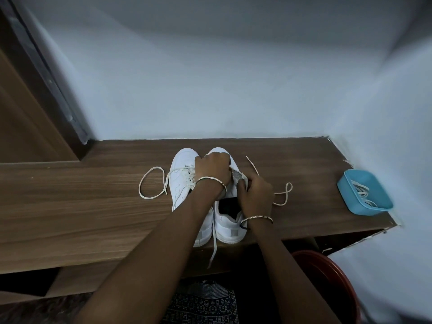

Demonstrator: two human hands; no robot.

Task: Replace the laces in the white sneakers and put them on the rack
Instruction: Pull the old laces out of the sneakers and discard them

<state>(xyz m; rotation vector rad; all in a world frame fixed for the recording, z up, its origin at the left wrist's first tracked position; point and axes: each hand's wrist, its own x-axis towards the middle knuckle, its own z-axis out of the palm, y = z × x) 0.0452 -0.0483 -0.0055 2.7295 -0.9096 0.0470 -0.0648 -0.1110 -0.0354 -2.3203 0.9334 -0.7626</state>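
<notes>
Head view, one moment, items as found.

1. Left sneaker [181,181]: on the wooden top [93,206], toe to the wall. A pale lace [149,183] sits loosely in its eyelets, one end looped on the wood, the other hanging over the front edge.
2. Right sneaker [228,226]: touching the first, tongue pulled up.
3. Left hand [213,169]: fingers curled over the right sneaker's forepart, gripping it.
4. Right hand [256,197]: fingers curled on that sneaker's eyelet flap. Second lace [284,195] trails out beside it; whether it is pinched cannot be told.
5. Blue tub [364,208]: well apart, by the wall, holding more laces [361,191].

Step in hand, as judged: lacing or unlacing the right sneaker. The next move calls for feeding a lace tip through an eyelet while the flap is held steady. Racking is not yet due.
</notes>
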